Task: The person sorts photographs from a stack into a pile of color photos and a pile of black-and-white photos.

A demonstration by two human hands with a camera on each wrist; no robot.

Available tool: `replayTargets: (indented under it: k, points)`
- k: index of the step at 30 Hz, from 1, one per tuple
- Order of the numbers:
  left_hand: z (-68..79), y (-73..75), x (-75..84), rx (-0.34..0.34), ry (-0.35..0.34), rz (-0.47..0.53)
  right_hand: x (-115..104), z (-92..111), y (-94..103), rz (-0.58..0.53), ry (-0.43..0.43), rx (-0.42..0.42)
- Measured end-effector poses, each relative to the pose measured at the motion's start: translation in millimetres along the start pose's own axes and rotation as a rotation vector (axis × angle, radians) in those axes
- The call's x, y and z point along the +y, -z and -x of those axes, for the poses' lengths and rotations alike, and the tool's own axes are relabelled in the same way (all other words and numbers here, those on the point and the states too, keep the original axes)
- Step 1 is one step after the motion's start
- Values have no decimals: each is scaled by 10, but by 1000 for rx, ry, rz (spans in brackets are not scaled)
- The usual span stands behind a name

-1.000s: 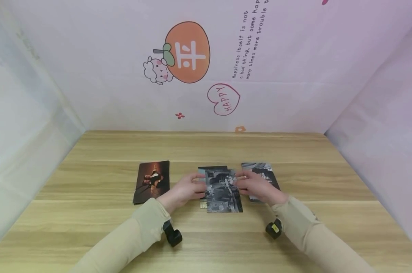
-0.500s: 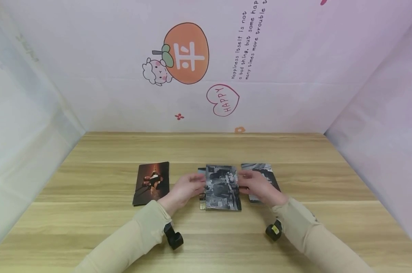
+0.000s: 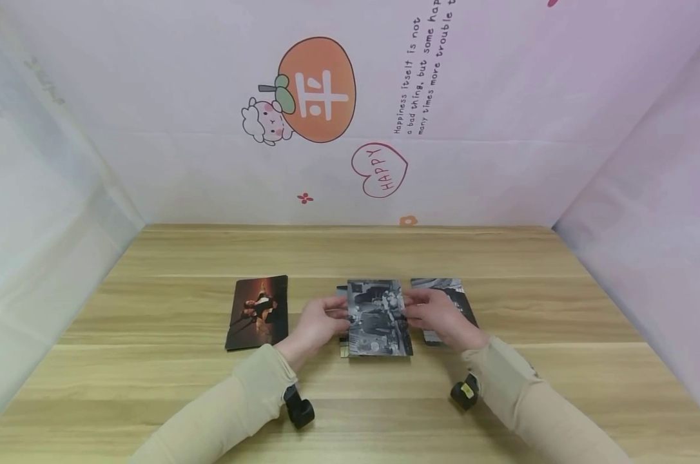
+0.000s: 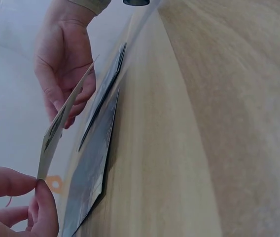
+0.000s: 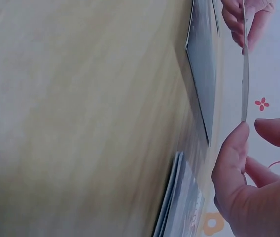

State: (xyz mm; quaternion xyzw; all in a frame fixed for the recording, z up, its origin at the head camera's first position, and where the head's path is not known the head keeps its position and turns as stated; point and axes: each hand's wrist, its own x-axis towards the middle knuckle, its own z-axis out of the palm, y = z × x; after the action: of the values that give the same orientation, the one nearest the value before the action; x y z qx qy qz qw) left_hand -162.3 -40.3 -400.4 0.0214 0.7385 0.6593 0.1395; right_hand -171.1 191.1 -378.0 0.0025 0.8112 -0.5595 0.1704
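Observation:
A black-and-white photo card (image 3: 378,319) is held above the middle stack of photo cards (image 3: 343,347) in the head view. My left hand (image 3: 318,325) pinches its left edge between thumb and index finger, plain in the left wrist view. At the opposite edge is my right hand (image 3: 439,316). In the right wrist view its thumb (image 5: 234,148) touches the card's edge, while the index finger (image 5: 278,132) stands apart from it. The held card is seen nearly edge-on in both wrist views and does not touch the table.
A stack of photo cards with a dark reddish picture (image 3: 259,312) lies to the left on the wooden table (image 3: 350,412). Another stack with a grey picture (image 3: 454,298) lies partly under the right hand. A printed cloth (image 3: 211,161) hangs behind.
The held photo card has moved slightly away from the body and now sits straighter over the middle stack. My left hand has shifted a little to the right; the right hand hardly moved.

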Motion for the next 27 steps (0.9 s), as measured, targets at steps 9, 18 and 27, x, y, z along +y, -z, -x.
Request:
replayTargets:
  k: [9, 18, 27]
  points:
    - [-31, -54, -18, -12, -30, 0, 76, 22, 99, 57, 107, 46]
    - [-65, -171, 62, -97, -50, 7, 141, 39, 267, 38, 158, 94]
    - [-195, -422, 169, -134, -44, 28, 172, 101, 526, 13, 156, 148]
